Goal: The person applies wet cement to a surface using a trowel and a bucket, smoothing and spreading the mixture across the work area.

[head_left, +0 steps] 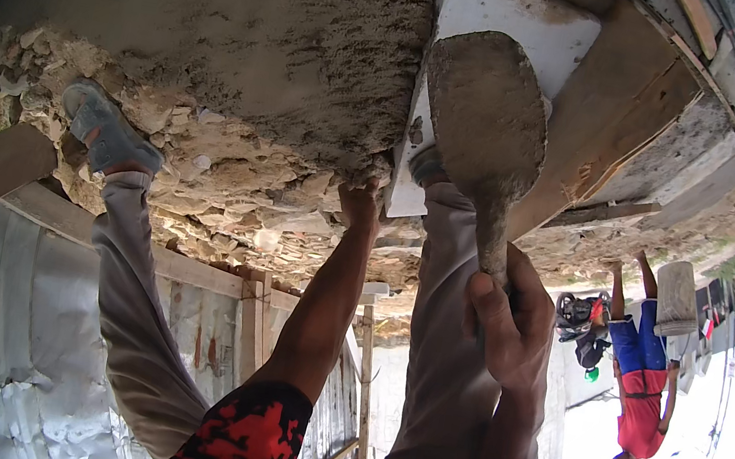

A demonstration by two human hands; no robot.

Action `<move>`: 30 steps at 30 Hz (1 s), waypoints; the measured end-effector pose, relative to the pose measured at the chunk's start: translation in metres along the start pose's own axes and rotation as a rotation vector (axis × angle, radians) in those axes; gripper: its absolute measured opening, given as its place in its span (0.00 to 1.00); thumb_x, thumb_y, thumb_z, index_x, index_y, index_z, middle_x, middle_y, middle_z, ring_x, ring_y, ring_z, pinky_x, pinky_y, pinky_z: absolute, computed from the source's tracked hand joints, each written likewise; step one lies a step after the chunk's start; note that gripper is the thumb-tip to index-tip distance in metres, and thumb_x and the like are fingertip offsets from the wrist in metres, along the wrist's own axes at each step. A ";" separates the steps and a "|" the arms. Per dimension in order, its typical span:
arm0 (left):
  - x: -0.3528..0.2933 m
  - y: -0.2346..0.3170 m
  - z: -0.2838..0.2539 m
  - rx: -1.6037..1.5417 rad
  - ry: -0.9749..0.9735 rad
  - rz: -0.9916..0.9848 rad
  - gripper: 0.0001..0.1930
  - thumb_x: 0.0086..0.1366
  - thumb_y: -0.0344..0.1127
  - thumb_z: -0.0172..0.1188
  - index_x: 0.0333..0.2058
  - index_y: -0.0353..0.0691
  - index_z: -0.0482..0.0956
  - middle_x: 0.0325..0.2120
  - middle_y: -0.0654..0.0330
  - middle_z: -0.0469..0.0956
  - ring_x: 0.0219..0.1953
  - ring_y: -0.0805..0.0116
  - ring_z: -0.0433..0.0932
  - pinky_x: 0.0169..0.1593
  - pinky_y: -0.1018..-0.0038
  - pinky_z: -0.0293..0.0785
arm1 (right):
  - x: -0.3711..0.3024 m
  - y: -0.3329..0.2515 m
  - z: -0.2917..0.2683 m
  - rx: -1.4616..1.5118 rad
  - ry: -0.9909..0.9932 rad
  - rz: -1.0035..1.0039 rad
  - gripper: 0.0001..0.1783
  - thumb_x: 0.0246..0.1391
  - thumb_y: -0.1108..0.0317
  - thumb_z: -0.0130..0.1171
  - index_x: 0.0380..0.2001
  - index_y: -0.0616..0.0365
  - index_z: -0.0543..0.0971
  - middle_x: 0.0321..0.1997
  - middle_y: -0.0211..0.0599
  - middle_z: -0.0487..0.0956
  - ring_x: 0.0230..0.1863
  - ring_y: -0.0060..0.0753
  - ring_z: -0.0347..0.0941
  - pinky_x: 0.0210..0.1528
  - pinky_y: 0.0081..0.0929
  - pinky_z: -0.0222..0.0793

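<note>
Right grip (511, 324) was clasped round a mortar-caked trowel (487, 133), raised in front of a white slab (522, 12). Left grip (360, 202) met the rough edge of grey mortar (252, 48); whether it held anything could not be told. Broken rubble (279, 211) lay alongside, metal sheets (17, 289) stood beyond, and another person in red (644, 396) stood off to the right.
</note>
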State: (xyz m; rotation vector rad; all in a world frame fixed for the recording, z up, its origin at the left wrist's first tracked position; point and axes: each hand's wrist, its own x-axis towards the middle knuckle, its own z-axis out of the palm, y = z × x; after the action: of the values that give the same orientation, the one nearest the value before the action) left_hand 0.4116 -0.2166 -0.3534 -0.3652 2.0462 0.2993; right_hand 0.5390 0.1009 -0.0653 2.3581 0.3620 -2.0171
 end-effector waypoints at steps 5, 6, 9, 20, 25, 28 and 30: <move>0.016 -0.042 -0.002 0.071 -0.016 0.097 0.26 0.53 0.39 0.72 0.43 0.35 0.67 0.35 0.55 0.73 0.37 0.62 0.72 0.41 0.66 0.70 | -0.002 0.006 -0.013 -0.032 0.060 -0.079 0.25 0.59 0.59 0.57 0.53 0.67 0.71 0.29 0.41 0.79 0.28 0.26 0.73 0.32 0.26 0.69; 0.017 -0.044 -0.003 0.213 -0.039 0.146 0.26 0.52 0.40 0.72 0.42 0.35 0.68 0.35 0.54 0.74 0.38 0.61 0.74 0.42 0.66 0.71 | -0.005 0.002 -0.016 -0.046 0.029 -0.049 0.25 0.59 0.60 0.58 0.53 0.67 0.70 0.31 0.46 0.79 0.31 0.31 0.75 0.34 0.28 0.70; 0.048 -0.033 -0.036 0.304 -0.014 0.230 0.28 0.52 0.46 0.72 0.42 0.33 0.70 0.37 0.51 0.76 0.39 0.56 0.75 0.43 0.63 0.72 | -0.004 -0.016 -0.004 -0.044 -0.030 -0.067 0.25 0.58 0.61 0.58 0.53 0.66 0.70 0.32 0.53 0.79 0.34 0.40 0.79 0.36 0.32 0.71; -0.041 0.231 -0.088 1.780 -0.609 0.171 0.31 0.59 0.56 0.61 0.49 0.35 0.73 0.46 0.46 0.77 0.49 0.52 0.77 0.46 0.55 0.76 | 0.014 0.069 0.019 -0.283 0.193 -0.440 0.19 0.56 0.62 0.56 0.46 0.65 0.71 0.24 0.55 0.77 0.27 0.56 0.76 0.33 0.42 0.70; -0.038 0.346 -0.232 1.452 -0.456 0.506 0.26 0.56 0.52 0.62 0.40 0.32 0.76 0.29 0.44 0.80 0.35 0.48 0.80 0.39 0.59 0.74 | 0.008 0.110 0.086 -0.393 0.287 -0.475 0.18 0.56 0.61 0.55 0.43 0.64 0.70 0.28 0.61 0.78 0.32 0.66 0.75 0.34 0.50 0.70; -0.066 0.411 -0.255 1.429 -0.484 0.503 0.26 0.57 0.53 0.61 0.43 0.35 0.74 0.29 0.47 0.81 0.35 0.50 0.81 0.38 0.60 0.74 | 0.004 0.117 0.124 -0.396 0.288 -0.379 0.16 0.57 0.60 0.52 0.40 0.63 0.70 0.31 0.63 0.77 0.35 0.68 0.74 0.37 0.55 0.70; -0.076 0.436 -0.300 1.365 -0.399 0.682 0.24 0.59 0.51 0.60 0.43 0.36 0.74 0.30 0.49 0.81 0.35 0.53 0.81 0.39 0.63 0.74 | 0.000 0.106 0.156 -0.323 0.318 -0.404 0.15 0.58 0.59 0.51 0.37 0.62 0.71 0.31 0.61 0.78 0.36 0.68 0.74 0.37 0.57 0.68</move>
State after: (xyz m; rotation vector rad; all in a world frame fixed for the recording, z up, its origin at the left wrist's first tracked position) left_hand 0.0406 0.0884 -0.1189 1.1348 1.4832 -0.5950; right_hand 0.4070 -0.0276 -0.1055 2.5332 1.1594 -1.5290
